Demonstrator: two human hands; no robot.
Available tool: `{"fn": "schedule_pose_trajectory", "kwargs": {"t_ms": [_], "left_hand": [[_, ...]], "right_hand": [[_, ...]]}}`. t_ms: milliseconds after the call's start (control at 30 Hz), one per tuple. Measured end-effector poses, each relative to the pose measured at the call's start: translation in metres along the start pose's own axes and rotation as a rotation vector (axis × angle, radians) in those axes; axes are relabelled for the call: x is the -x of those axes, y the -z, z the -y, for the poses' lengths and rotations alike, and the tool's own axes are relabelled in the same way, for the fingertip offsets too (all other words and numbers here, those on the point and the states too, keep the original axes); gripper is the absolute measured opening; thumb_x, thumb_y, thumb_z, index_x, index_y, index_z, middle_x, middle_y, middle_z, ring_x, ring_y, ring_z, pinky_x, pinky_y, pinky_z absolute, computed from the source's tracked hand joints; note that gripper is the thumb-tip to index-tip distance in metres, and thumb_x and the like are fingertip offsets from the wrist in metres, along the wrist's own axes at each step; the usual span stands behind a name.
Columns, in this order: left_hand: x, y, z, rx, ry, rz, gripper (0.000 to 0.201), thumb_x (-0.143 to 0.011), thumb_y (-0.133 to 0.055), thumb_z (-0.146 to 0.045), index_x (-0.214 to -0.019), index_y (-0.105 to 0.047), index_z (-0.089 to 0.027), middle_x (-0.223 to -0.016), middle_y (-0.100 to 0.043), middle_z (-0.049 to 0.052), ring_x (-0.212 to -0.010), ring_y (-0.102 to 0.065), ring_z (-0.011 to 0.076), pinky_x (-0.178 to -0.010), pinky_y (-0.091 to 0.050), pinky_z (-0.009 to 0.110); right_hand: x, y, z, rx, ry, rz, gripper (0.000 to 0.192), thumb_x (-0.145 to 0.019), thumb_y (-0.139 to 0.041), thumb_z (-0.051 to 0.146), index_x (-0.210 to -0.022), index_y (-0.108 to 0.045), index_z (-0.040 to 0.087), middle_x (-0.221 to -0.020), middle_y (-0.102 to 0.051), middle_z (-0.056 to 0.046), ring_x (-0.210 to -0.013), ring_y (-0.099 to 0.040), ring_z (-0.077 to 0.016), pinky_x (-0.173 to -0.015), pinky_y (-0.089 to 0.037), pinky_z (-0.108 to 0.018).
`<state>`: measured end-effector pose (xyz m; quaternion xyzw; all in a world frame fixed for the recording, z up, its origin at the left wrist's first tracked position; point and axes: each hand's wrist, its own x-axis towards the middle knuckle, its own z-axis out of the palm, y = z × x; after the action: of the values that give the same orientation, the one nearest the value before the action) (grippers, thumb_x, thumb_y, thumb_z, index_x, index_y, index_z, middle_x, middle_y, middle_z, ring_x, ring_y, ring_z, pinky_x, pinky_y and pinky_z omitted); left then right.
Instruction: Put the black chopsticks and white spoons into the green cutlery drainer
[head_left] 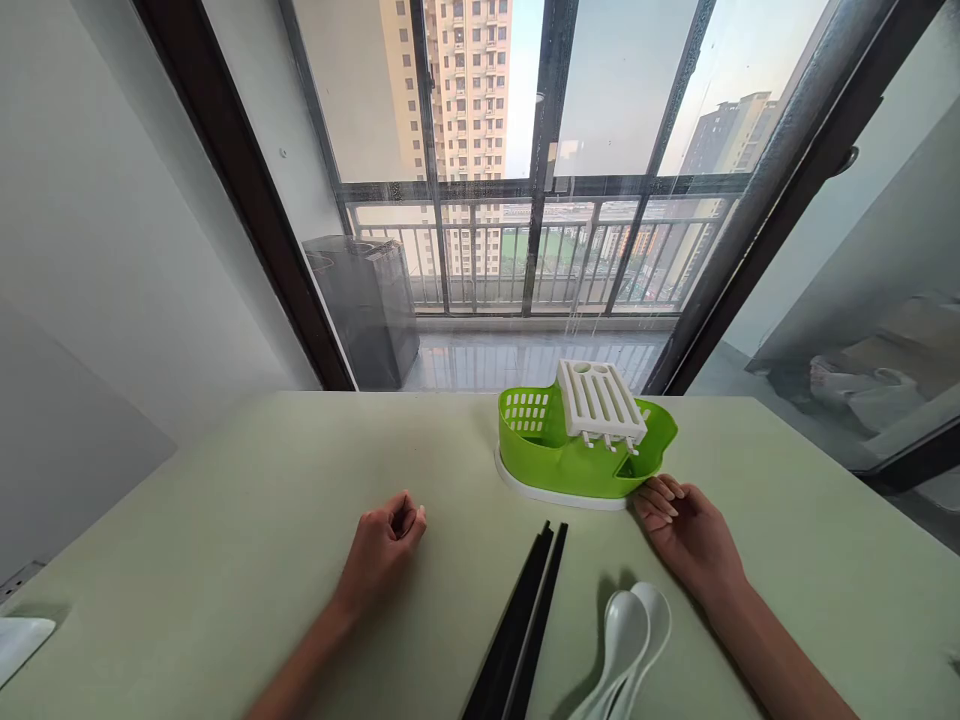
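Observation:
My left hand [385, 548] rests on the table in a loose fist, with nothing visible inside it. Beyond it to the right stands a green plastic cutlery holder [540, 462] with perforated walls, a white base and a white slotted rack [602, 398] with small hooks across its top. My right hand [686, 530] lies palm up at the holder's front right corner, its fingertips against or right beside the base; the fingers are slightly bent and hold nothing. Between my hands lie several black chopsticks [525, 620]. White spoons [628, 630], stacked over one another, lie right of the chopsticks.
All this is on a pale green table [225, 540]. Part of a white object [22, 640] shows at the left edge. Behind the table, a dark-framed glass door opens the view to a balcony with a grey covered box-shaped thing [367, 310] and a railing.

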<state>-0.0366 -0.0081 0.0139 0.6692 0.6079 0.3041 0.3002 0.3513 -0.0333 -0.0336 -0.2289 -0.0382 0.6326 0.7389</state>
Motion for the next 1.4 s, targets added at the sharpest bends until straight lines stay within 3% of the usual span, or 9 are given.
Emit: {"fn": "schedule_pose_trajectory", "kwargs": {"t_ms": [1400], "left_hand": [[0.0019, -0.0001, -0.0067, 0.010, -0.028, -0.011, 0.039, -0.091, -0.050, -0.045, -0.068, -0.027, -0.024, -0.061, -0.029, -0.007, -0.057, -0.026, 0.0113, -0.054, -0.024, 0.024]], "right_hand": [[-0.0007, 0.0035, 0.0010, 0.110, 0.031, 0.037, 0.035, -0.067, -0.065, 0.006, -0.072, -0.035, 0.023, -0.064, -0.034, 0.008, -0.051, -0.039, -0.0071, -0.048, -0.046, -0.019]]}}
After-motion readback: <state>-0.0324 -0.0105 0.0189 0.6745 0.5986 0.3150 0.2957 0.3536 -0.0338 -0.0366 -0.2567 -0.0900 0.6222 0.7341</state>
